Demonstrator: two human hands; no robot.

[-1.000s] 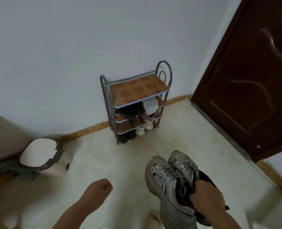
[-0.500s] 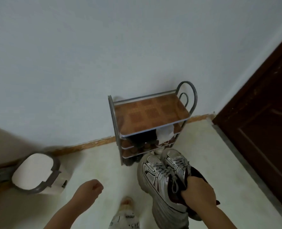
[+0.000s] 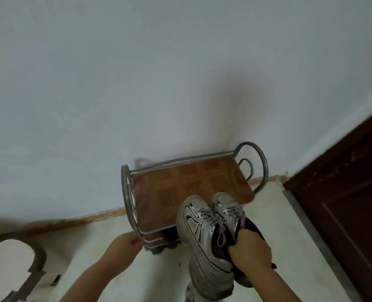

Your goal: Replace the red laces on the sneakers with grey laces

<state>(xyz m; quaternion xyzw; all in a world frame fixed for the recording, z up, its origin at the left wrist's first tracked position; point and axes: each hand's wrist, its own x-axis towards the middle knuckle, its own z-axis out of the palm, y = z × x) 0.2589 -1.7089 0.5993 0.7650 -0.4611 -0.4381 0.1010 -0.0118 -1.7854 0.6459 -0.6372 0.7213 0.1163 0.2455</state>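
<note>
1. While held at the heels by the right hand (image 3: 249, 251), sneakers (image 3: 204, 227) hang over the rack (image 3: 180, 188) front edge, toes toward the wall, grey-laced.
2. Left hand (image 3: 124, 245): loosely curled, empty, farther from the pair.

1. A home, at the entryway: a dark brown panelled door (image 3: 341, 214) stands at the right, next to a plain pale wall (image 3: 137, 83).
2. A small metal shoe rack (image 3: 187, 188) with brown shelves stands against that wall, with dark footwear dimly visible on a lower tier.
3. The floor (image 3: 267, 225) is pale tile, edged by a wood-coloured skirting board (image 3: 76, 221).
4. A lidded bin (image 3: 17, 264) sits on the floor at the left.
5. A hand (image 3: 249, 250) carries a pair of sneakers (image 3: 204, 227) above the rack.
</note>
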